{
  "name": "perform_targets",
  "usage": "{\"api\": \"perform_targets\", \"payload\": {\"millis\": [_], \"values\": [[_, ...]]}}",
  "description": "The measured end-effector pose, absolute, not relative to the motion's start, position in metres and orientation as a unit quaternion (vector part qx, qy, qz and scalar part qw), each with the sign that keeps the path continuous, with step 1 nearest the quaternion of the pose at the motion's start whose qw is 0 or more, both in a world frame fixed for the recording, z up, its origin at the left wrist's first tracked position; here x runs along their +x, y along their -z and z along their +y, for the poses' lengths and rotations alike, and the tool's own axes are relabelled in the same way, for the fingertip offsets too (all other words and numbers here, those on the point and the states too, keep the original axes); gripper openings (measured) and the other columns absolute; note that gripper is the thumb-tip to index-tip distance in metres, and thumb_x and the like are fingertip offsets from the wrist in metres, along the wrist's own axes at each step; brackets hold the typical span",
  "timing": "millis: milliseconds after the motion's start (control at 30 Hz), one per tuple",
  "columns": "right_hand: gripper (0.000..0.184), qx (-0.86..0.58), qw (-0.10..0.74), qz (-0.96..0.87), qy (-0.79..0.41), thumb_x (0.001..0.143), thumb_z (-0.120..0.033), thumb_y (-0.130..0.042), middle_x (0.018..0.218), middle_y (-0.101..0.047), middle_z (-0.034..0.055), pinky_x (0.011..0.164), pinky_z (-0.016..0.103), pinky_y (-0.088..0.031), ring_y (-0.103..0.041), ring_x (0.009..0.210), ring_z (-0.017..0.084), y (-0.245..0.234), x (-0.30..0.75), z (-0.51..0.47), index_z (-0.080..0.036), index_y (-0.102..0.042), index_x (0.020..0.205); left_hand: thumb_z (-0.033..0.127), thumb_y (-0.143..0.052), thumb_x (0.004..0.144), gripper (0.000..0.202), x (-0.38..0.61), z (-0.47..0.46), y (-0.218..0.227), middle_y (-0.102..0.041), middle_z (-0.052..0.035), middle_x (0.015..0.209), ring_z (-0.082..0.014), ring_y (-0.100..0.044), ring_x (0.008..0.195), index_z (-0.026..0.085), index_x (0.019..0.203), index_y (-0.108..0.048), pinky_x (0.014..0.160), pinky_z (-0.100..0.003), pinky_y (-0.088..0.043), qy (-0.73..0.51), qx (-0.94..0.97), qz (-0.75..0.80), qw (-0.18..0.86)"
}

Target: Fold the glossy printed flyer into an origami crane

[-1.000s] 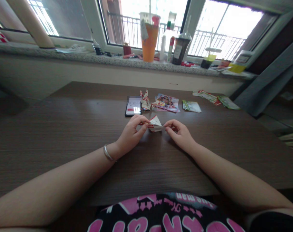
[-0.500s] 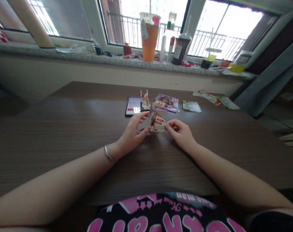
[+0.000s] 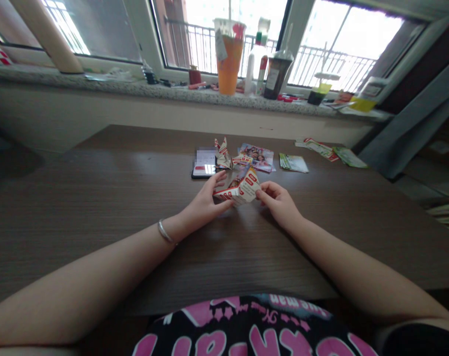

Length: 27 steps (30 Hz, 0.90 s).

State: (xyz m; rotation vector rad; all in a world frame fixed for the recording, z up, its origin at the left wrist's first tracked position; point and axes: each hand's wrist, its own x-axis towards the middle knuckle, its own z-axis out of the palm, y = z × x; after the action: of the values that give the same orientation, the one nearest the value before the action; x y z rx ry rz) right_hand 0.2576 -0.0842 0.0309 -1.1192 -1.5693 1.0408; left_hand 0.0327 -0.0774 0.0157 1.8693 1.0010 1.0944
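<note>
A folded printed paper (image 3: 242, 192), cream with red labels and a colour picture, is held just above the table between both hands. My right hand (image 3: 278, 201) pinches its right edge between thumb and fingers. At the left end, my left hand (image 3: 211, 198) has its thumb along the near side and its fingers curved behind, holding the paper between them. Just beyond the paper stands a folded paper figure (image 3: 223, 155) with pointed tips, in a similar red and cream print. A phone (image 3: 204, 170) with a lit screen lies to the figure's left.
Printed leaflets (image 3: 259, 157) lie behind the paper, with a green and white stack (image 3: 293, 163) to their right. More leaflets (image 3: 350, 158) are at the table's (image 3: 98, 207) far right. On the windowsill stand an orange drink cup (image 3: 229, 64), a dark cup (image 3: 276, 76) and bottles.
The folded paper has turned and opened out; a red-edged strip now shows along its left near side. My left thumb has shifted slightly toward me, and both hands stay on the paper.
</note>
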Motion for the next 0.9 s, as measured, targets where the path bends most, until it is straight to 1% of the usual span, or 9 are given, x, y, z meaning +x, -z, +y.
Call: {"api": "perform_targets", "payload": {"millis": [133,233,333,433,567,667,767,833,900], "values": [[0.034,-0.452,0.473,-0.619,-0.435,0.073,-0.052,-0.065,0.072,-0.061,0.0002,0.058,0.026,-0.044,-0.053,0.065,0.013,-0.0291,0.2594,-0.0831,-0.020,-0.058,0.079,0.029,-0.071,0.077,0.084,0.0325,-0.0762,-0.0142,-0.039,-0.0210,0.145,-0.0289,-0.055,0.121,0.021,0.145,-0.023,0.103,-0.052,-0.043,-0.436,0.695,0.384,0.423],[0.032,-0.447,0.482,-0.609,-0.444,0.073,-0.050,-0.066,0.073,-0.061,-0.0001,0.057,0.025,-0.044,-0.053,0.065,0.013,-0.0290,0.2601,-0.0830,-0.020,-0.058,0.080,0.029,-0.072,0.077,0.089,0.0319,-0.0754,-0.0122,-0.044,-0.0206,0.142,-0.0280,-0.057,0.119,0.021,0.147,-0.018,0.105,-0.052,-0.041,-0.449,0.671,0.383,0.449],[0.032,-0.441,0.484,-0.603,-0.457,0.073,-0.050,-0.067,0.072,-0.062,-0.0001,0.058,0.025,-0.044,-0.055,0.067,0.013,-0.0290,0.2607,-0.0828,-0.020,-0.058,0.081,0.033,-0.074,0.076,0.092,0.0312,-0.0734,-0.0089,-0.041,-0.0209,0.144,-0.0287,-0.056,0.120,0.022,0.148,-0.018,0.105,-0.051,-0.042,-0.459,0.648,0.386,0.470],[0.033,-0.436,0.483,-0.601,-0.464,0.073,-0.051,-0.066,0.074,-0.063,0.0005,0.058,0.025,-0.045,-0.057,0.070,0.014,-0.0281,0.2608,-0.0824,-0.021,-0.058,0.083,0.036,-0.076,0.075,0.094,0.0311,-0.0708,-0.0064,-0.037,-0.0211,0.147,-0.0295,-0.054,0.123,0.023,0.148,-0.018,0.107,-0.051,-0.039,-0.460,0.634,0.386,0.488],[0.033,-0.439,0.491,-0.587,-0.470,0.072,-0.051,-0.067,0.075,-0.063,0.0008,0.058,0.025,-0.045,-0.057,0.069,0.014,-0.0270,0.2606,-0.0818,-0.021,-0.057,0.083,0.039,-0.077,0.073,0.099,0.0318,-0.0690,-0.0068,-0.031,-0.0230,0.150,-0.0322,-0.046,0.130,0.022,0.148,-0.016,0.109,-0.053,-0.036,-0.469,0.624,0.395,0.484],[0.033,-0.442,0.490,-0.580,-0.477,0.072,-0.051,-0.067,0.074,-0.063,0.0005,0.058,0.025,-0.045,-0.057,0.068,0.014,-0.0269,0.2605,-0.0817,-0.021,-0.056,0.083,0.041,-0.075,0.075,0.098,0.0329,-0.0694,-0.0086,-0.038,-0.0226,0.146,-0.0305,-0.045,0.132,0.019,0.148,-0.013,0.111,-0.052,-0.034,-0.480,0.622,0.381,0.487],[0.032,-0.451,0.475,-0.588,-0.476,0.073,-0.051,-0.065,0.075,-0.064,0.0006,0.059,0.025,-0.044,-0.057,0.067,0.013,-0.0266,0.2607,-0.0812,-0.022,-0.056,0.082,0.038,-0.070,0.080,0.089,0.0337,-0.0700,-0.0098,-0.047,-0.0194,0.141,-0.0275,-0.049,0.129,0.020,0.148,-0.015,0.109,-0.048,-0.039,-0.480,0.625,0.350,0.507],[0.032,-0.453,0.462,-0.596,-0.475,0.073,-0.051,-0.064,0.076,-0.065,0.0013,0.059,0.025,-0.044,-0.058,0.068,0.014,-0.0255,0.2606,-0.0802,-0.021,-0.055,0.082,0.034,-0.067,0.082,0.084,0.0339,-0.0703,-0.0098,-0.045,-0.0185,0.143,-0.0268,-0.052,0.126,0.022,0.147,-0.017,0.105,-0.045,-0.045,-0.486,0.616,0.347,0.514],[0.033,-0.454,0.450,-0.604,-0.476,0.073,-0.052,-0.064,0.078,-0.067,0.0019,0.060,0.025,-0.044,-0.060,0.071,0.015,-0.0237,0.2604,-0.0787,-0.021,-0.056,0.081,0.029,-0.066,0.083,0.083,0.0339,-0.0705,-0.0098,-0.039,-0.0187,0.147,-0.0261,-0.056,0.122,0.024,0.148,-0.015,0.102,-0.043,-0.049,-0.502,0.597,0.359,0.513]]}}
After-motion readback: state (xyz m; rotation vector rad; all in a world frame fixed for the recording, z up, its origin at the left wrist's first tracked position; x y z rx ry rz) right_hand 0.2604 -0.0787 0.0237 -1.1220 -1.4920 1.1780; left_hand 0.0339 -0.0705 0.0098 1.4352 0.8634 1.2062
